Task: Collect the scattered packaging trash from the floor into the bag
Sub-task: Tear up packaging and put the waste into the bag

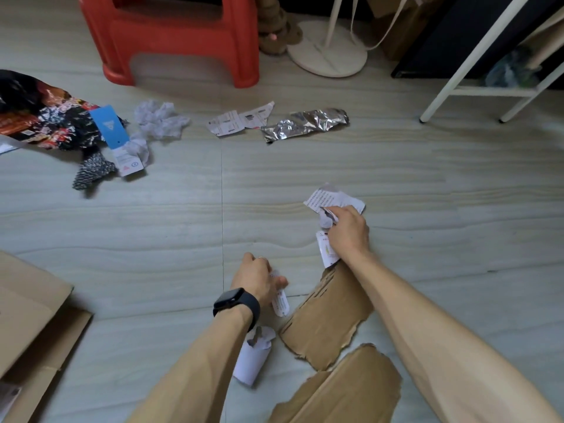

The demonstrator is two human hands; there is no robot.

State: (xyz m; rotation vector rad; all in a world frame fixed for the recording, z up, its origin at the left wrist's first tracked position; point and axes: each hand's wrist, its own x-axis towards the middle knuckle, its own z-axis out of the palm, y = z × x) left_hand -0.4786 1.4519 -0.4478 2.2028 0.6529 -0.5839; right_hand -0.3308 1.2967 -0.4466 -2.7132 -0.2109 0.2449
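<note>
Gripping crumpled printed paper [332, 199] at centre right, my right hand [348, 232] curls round it. My left hand [258, 277], lower centre, pinches a white slip [282, 302].

Nearest us lies cardboard [329, 315], a slip [282, 302] at its left, papers [323, 201] behind. Farther back, from left: bag [36, 117], tag [113, 129], tissue [161, 120], labels [238, 120], foil [305, 125]. Behind those we see the stool [171, 35], a fan base [328, 56] at its right.
</note>
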